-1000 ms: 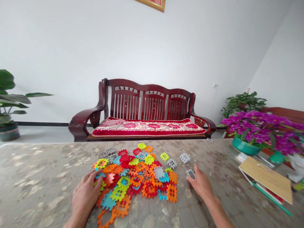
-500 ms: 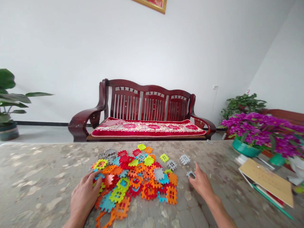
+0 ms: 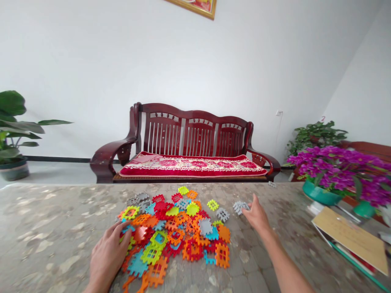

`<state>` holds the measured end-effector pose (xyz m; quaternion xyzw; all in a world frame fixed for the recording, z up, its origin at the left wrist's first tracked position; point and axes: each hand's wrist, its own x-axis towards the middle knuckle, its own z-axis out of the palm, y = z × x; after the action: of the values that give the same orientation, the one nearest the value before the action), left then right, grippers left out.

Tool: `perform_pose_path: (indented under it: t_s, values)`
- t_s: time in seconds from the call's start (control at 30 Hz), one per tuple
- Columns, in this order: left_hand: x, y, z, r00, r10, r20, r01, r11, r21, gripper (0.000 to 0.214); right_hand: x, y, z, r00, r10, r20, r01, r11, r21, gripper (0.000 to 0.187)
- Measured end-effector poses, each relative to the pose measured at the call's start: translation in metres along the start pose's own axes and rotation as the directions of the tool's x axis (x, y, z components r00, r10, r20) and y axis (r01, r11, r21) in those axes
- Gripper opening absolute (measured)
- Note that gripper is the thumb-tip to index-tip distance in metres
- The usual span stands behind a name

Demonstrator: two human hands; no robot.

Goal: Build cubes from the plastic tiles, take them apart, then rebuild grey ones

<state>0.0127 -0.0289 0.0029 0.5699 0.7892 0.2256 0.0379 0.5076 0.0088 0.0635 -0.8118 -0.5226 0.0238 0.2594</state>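
Note:
Flat interlocking puzzle tiles with notched edges lie in a loose pile, among them an orange window tile (image 3: pixel 222 255), a lime tile (image 3: pixel 151 254) and a solid grey tile (image 3: pixel 205 226). My left hand (image 3: pixel 107 253) rests along the pile's left side, fingers spread, the tips touching tiles there. My right hand (image 3: pixel 257 217) is right of the pile with index finger stretched out and thumb apart. Its thumb reaches the edge of grey tiles (image 3: pixel 240 207) that seem to overlap. Another grey tile (image 3: pixel 222 214) lies just left of these. The other right fingers are partly hidden.
A grey tile (image 3: pixel 272 184) lies near the table's far edge. On the right stand purple flowers (image 3: pixel 339 169) in a teal pot (image 3: pixel 320 193), beside a brown envelope (image 3: pixel 351 238) on other papers. Beyond the patterned table (image 3: pixel 55 244) is a wooden bench (image 3: pixel 104 158).
My right hand has moved a little away from me, and the grey tile by its thumb has gone with it to the grey tile farther up. My left hand has stayed put.

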Motion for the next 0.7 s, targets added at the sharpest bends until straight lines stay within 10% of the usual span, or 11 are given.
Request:
perform_pose_path:
  t_s: [0.43, 0.7]
  values:
    - [-0.001, 0.002, -0.003, 0.999, -0.013, 0.031, 0.013, 1.0, -0.018, 0.044, 0.013, 0.0, 0.011, 0.995, -0.101, -0.016, 0.101, 0.995, 0.02, 0.074]
    - [-0.003, 0.007, -0.008, 0.999, -0.014, 0.037, 0.016, 1.0, -0.027, 0.044, -0.044, -0.033, 0.016, 0.944, -0.303, 0.13, 0.242, 0.904, 0.352, 0.046]
